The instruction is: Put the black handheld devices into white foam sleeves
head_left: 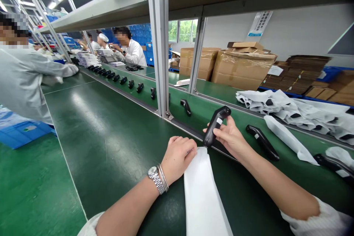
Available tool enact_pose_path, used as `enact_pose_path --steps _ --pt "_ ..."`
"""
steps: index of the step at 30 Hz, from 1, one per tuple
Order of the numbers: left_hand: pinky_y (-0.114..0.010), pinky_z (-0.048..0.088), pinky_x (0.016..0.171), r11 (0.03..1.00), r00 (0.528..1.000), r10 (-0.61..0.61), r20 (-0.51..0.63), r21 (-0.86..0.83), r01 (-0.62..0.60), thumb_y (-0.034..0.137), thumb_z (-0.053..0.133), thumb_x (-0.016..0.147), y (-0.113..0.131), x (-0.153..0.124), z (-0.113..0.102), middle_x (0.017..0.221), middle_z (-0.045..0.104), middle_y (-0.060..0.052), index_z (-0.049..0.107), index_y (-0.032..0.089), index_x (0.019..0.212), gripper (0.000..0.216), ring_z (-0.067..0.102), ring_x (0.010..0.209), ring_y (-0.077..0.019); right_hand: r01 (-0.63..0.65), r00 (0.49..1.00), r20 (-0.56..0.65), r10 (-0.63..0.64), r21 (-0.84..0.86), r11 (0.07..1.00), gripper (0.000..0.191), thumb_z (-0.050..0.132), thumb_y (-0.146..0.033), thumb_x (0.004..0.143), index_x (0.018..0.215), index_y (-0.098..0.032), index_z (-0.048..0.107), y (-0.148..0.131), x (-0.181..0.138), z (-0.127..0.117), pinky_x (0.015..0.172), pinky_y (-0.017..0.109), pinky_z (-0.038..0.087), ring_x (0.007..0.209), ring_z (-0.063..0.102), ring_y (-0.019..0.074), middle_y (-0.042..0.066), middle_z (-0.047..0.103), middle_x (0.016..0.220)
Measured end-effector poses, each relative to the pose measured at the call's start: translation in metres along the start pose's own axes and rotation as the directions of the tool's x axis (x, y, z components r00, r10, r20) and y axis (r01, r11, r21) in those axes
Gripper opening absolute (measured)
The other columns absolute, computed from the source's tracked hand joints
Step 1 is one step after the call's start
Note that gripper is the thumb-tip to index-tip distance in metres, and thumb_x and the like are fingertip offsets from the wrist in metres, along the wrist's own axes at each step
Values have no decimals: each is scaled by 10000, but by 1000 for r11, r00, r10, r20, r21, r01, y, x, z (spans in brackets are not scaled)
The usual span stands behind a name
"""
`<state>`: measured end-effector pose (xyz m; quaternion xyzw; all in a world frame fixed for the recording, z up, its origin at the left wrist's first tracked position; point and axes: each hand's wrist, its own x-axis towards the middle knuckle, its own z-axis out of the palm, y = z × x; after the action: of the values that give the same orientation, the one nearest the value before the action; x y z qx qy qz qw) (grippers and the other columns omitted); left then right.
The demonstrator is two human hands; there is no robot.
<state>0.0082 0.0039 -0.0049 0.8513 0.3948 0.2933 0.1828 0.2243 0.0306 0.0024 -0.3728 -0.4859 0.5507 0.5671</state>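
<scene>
My right hand (231, 136) holds up a black, bent, handle-like part (212, 127) with a small white label, its kind not clear. The lower end of that part is close to the mouth of a long white sleeve bag (203, 191). My left hand (181, 155), with a watch on the wrist, pinches the bag's upper edge; the bag hangs down toward me over the green table. Right of my right hand lies another black part (262, 142), and a white bag (289, 138) rests beside it. One more black part (186, 107) lies behind the rail.
A metal post (160, 44) rises from the bench rail under a long shelf (116, 3). Black parts (123, 80) stand in a row along the left. Bagged parts (293, 108) are heaped at right, before cardboard boxes (240, 68). A co-worker (24, 73) leans over the bench at left.
</scene>
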Motion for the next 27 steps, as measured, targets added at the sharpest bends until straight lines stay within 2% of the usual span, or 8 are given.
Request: enact_pose_path --steps 5,9,12,16,19,22,24,27 --pt "-356 322 939 999 999 40 -22 -32 -40 196 617 851 3 0 0 906 535 13 599 212 826 34 524 901 -152 58 998 22 -58 24 998 980 803 -290 708 1382 -406 102 7 -7 13 766 498 572 813 706 235 -3 616 985" --pt "-352 344 947 989 998 53 -24 -136 -56 162 621 837 6 0 -2 939 510 -4 607 211 802 62 520 979 -170 76 996 46 -76 1 997 908 777 -316 743 1366 -400 123 18 -8 16 797 475 565 837 700 224 12 603 1033" --pt "-351 361 960 972 998 46 -42 -229 -54 150 613 835 10 -1 -3 991 492 -21 615 210 788 76 504 1036 -185 83 995 65 -79 -60 995 779 747 -361 772 1342 -369 217 26 -11 20 857 427 538 1001 652 231 40 603 1113" --pt "-335 400 955 930 990 -8 -144 -366 -46 185 581 861 12 -1 -5 1047 444 -39 605 198 806 62 491 1021 -179 20 985 172 14 -195 981 404 529 -506 911 1250 -287 498 33 -19 27 884 371 501 1111 582 234 65 585 1225" --pt "-312 432 905 901 961 -130 -244 -433 12 208 553 875 9 0 -5 1012 431 -40 586 192 806 77 483 1012 -181 0 955 286 78 -261 965 392 510 -550 908 1043 -213 657 34 -29 34 836 335 492 985 620 225 59 652 1065" --pt "-301 439 867 880 934 -221 -280 -470 67 214 561 862 6 3 -5 960 444 -33 570 186 760 106 492 989 -182 -124 900 387 200 -212 969 337 628 -505 848 890 -174 674 29 -36 44 721 306 491 767 643 190 40 679 849" --pt "-296 435 860 876 928 -244 -283 -475 85 201 568 852 4 4 -4 934 453 -26 566 184 740 113 501 955 -172 -225 901 353 251 -114 968 314 644 -482 838 886 -172 656 20 -35 47 689 307 490 705 642 181 39 687 803" --pt "-287 431 849 891 926 -245 -286 -443 99 169 550 854 3 4 -4 924 473 -21 571 188 750 108 508 915 -156 -177 981 72 180 -57 983 303 611 -496 844 933 -206 600 -4 -23 36 624 292 472 638 610 171 14 668 728"
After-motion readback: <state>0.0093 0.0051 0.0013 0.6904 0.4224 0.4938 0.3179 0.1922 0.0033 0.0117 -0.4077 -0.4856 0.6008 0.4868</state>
